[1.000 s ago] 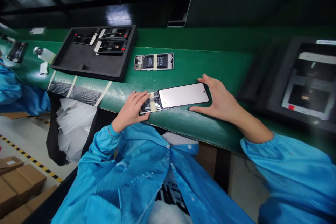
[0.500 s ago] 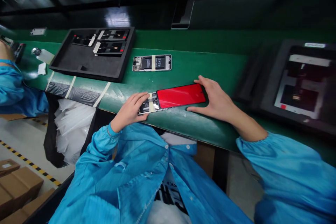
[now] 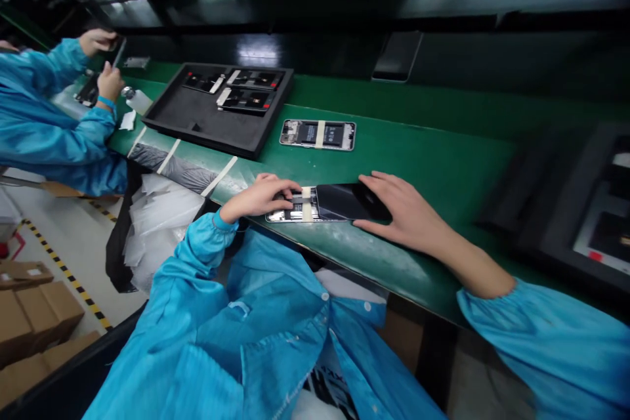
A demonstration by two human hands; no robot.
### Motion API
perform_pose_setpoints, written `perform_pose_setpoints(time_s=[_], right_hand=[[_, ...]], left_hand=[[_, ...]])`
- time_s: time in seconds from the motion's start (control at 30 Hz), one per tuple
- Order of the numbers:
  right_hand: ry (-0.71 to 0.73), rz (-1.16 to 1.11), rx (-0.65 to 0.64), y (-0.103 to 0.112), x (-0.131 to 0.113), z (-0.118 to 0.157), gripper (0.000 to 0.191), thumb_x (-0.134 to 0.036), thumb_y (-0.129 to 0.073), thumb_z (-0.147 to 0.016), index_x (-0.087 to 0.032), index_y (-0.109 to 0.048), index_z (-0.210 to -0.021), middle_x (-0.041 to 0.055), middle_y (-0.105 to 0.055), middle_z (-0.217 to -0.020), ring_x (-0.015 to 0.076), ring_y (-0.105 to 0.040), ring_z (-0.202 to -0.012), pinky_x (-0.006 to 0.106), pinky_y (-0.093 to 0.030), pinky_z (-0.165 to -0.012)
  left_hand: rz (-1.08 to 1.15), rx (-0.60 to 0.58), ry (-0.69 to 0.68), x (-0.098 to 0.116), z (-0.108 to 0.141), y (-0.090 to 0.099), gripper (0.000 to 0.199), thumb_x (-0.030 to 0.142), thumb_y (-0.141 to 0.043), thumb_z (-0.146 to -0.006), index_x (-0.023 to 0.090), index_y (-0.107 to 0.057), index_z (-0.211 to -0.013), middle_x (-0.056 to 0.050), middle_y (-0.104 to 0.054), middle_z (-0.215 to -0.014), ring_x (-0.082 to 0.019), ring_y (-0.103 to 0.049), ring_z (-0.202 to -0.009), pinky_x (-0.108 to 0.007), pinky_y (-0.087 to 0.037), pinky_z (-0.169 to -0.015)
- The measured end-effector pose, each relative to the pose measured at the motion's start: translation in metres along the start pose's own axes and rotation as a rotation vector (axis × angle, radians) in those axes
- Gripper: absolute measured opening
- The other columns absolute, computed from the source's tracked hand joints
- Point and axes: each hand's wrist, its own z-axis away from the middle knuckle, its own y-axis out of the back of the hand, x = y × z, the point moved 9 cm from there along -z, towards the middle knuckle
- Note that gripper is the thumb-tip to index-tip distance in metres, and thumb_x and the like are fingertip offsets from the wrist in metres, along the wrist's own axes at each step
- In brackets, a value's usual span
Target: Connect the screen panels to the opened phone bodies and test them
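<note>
Black tray [image 3: 209, 126] behind the desk's [image 3: 418, 151] taped near edge; my left hand [image 3: 262, 197], fingers bent over an opened phone [image 3: 307, 210] along that edge, pinch uncertain; dark screen [image 3: 344, 202] overlapping the phone's right part; my right hand [image 3: 406, 215], spread wide about the screen's right end, whether gripping I cannot tell

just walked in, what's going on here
A person's bare left hand is at the exposed insides of an opened, silver-edged phone body. The right hand spans one end of a glossy black rectangular screen, which partly overlaps that body. Beyond them on the green bench lies another opened phone body, cream tape across it.
</note>
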Motion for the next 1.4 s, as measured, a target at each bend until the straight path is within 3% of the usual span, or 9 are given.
perform_pose_setpoints(time_s=[0.23, 0.37, 0.47, 0.57, 0.7, 0.87, 1.07, 1.27, 1.4], right_hand=[[0.014, -0.015, 0.023, -0.009, 0.001, -0.011, 0.086, -0.077, -0.062, -0.092, -0.021, -0.051, -0.158, 0.0186, -0.065, -0.145, 0.0437, -0.056, -0.140, 0.068, -0.049, -0.112], [-0.029, -0.083, 0.040, -0.002, 0.002, -0.009, 0.089, -0.082, -0.066, -0.086, -0.023, -0.058, -0.151, 0.0180, -0.071, -0.134, 0.0437, -0.063, -0.129, 0.070, -0.052, -0.108], [-0.173, -0.271, 0.127, 0.010, 0.001, -0.009, 0.084, -0.080, -0.072, -0.084, -0.027, -0.060, -0.148, 0.0155, -0.069, -0.139, 0.0414, -0.065, -0.130, 0.068, -0.052, -0.111], [-0.269, -0.636, 0.185, 0.010, -0.015, -0.019, 0.080, -0.083, -0.064, -0.087, -0.029, -0.060, -0.146, 0.0131, -0.069, -0.141, 0.0381, -0.069, -0.127, 0.060, -0.057, -0.109], [-0.256, -0.885, 0.081, -0.010, -0.059, -0.057, 0.099, -0.097, -0.057, -0.078, -0.029, -0.058, -0.150, 0.0129, -0.071, -0.139, 0.0389, -0.071, -0.122, 0.055, -0.063, -0.103], [-0.264, -1.040, 0.041, -0.034, -0.098, -0.105, 0.109, -0.102, -0.047, -0.078, -0.027, -0.054, -0.156, 0.0125, -0.069, -0.143, 0.0384, -0.063, -0.134, 0.058, -0.053, -0.116], [-0.127, -0.930, -0.220, -0.044, -0.115, -0.106, 0.100, -0.095, -0.019, -0.092, -0.030, -0.046, -0.163, 0.0112, -0.055, -0.159, 0.0330, -0.055, -0.146, 0.058, -0.045, -0.124], [-0.331, -0.709, 0.095, 0.026, -0.030, -0.019, 0.064, -0.075, -0.049, -0.101, -0.032, -0.061, -0.146, 0.0134, -0.068, -0.140, 0.0324, -0.072, -0.121, 0.055, -0.060, -0.108], [-0.595, -0.691, 0.377, 0.066, 0.025, 0.054, 0.053, -0.074, -0.058, -0.096, -0.033, -0.069, -0.127, 0.0128, -0.076, -0.117, 0.0349, -0.077, -0.106, 0.061, -0.061, -0.104]], left_hand=[[-0.054, -0.389, -0.056, -0.012, -0.035, 0.003, 0.013, 0.035, -0.076, -0.088, 0.023, -0.077, -0.092, 0.002, -0.080, -0.088, -0.018, -0.070, -0.095, -0.034, -0.031, -0.108], [-0.073, -0.557, -0.072, -0.008, -0.044, 0.005, 0.014, 0.034, -0.079, -0.086, 0.024, -0.079, -0.095, 0.002, -0.080, -0.088, -0.018, -0.073, -0.090, -0.031, -0.041, -0.101], [0.116, -0.270, -0.177, 0.019, -0.044, 0.030, 0.061, 0.047, -0.085, -0.083, 0.028, -0.067, -0.138, -0.005, -0.074, -0.136, -0.027, -0.068, -0.126, -0.036, -0.048, -0.108], [0.329, 0.110, -0.271, 0.049, -0.027, 0.045, 0.100, 0.063, -0.079, -0.088, 0.032, -0.027, -0.168, -0.010, -0.034, -0.174, -0.031, -0.045, -0.156, -0.044, -0.046, -0.122], [0.297, 0.325, -0.240, 0.071, -0.010, 0.028, 0.119, 0.060, -0.080, -0.088, 0.033, 0.000, -0.171, -0.014, -0.022, -0.178, -0.036, -0.034, -0.161, -0.051, -0.043, -0.128], [0.059, 0.478, -0.198, 0.069, 0.005, 0.045, 0.114, 0.051, -0.081, -0.090, 0.033, -0.003, -0.172, -0.013, -0.024, -0.177, -0.037, -0.030, -0.163, -0.054, -0.036, -0.132], [-0.247, 0.321, -0.201, 0.022, 0.012, 0.096, 0.102, 0.026, -0.071, -0.085, 0.025, -0.016, -0.172, -0.014, -0.031, -0.174, -0.033, -0.036, -0.160, -0.047, -0.037, -0.130], [-0.480, 0.201, 0.237, -0.093, 0.002, 0.196, 0.108, 0.022, -0.073, -0.068, 0.017, -0.031, -0.167, -0.017, -0.039, -0.169, -0.040, -0.036, -0.158, -0.058, -0.023, -0.132], [-0.274, 0.357, 0.299, -0.120, 0.004, 0.225, 0.115, 0.040, -0.083, -0.069, 0.015, -0.030, -0.167, -0.019, -0.051, -0.156, -0.036, -0.054, -0.142, -0.046, -0.042, -0.122]])
